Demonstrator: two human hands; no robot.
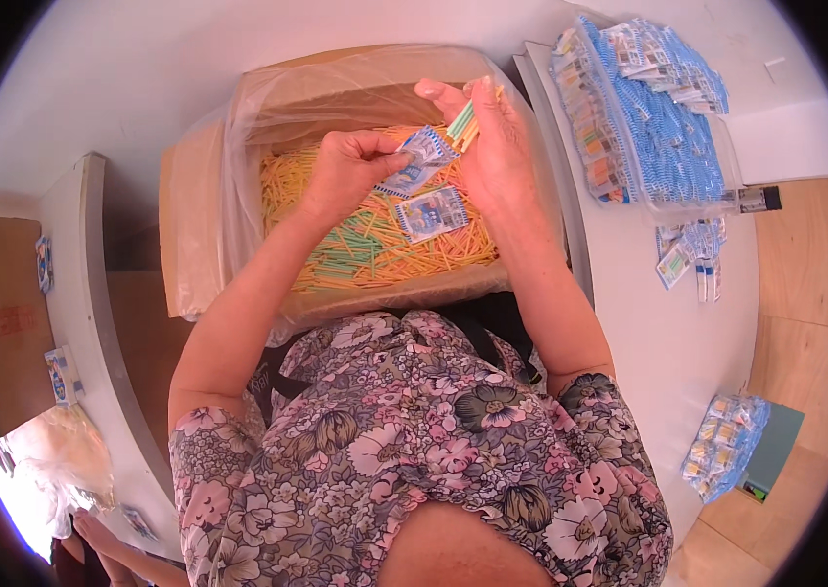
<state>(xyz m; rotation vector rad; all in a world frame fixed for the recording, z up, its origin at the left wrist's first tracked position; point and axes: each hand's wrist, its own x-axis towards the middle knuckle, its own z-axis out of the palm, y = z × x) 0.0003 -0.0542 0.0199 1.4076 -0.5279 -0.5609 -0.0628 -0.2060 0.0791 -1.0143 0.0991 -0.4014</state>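
Between the thumb and fingers of my left hand (347,174) is a small blue-and-white packet (419,164), tilted over the box. My right hand (500,161) is curled around a small bunch of thin yellow and green sticks (466,125), right beside the packet's upper end. Both hands are above a cardboard box (189,220) lined with clear plastic. Many loose orange, yellow and green sticks (345,252) fill it. A second blue-and-white packet (432,214) lies flat on these sticks, below my hands.
On the right table, a clear plastic bin (600,127) holds many blue packets, with a few loose packets (693,256) nearby. Farther down are a packet bundle (724,445) and a green box (778,440). At left stands a cardboard carton (8,333); another person's hand (96,533) shows lower left.
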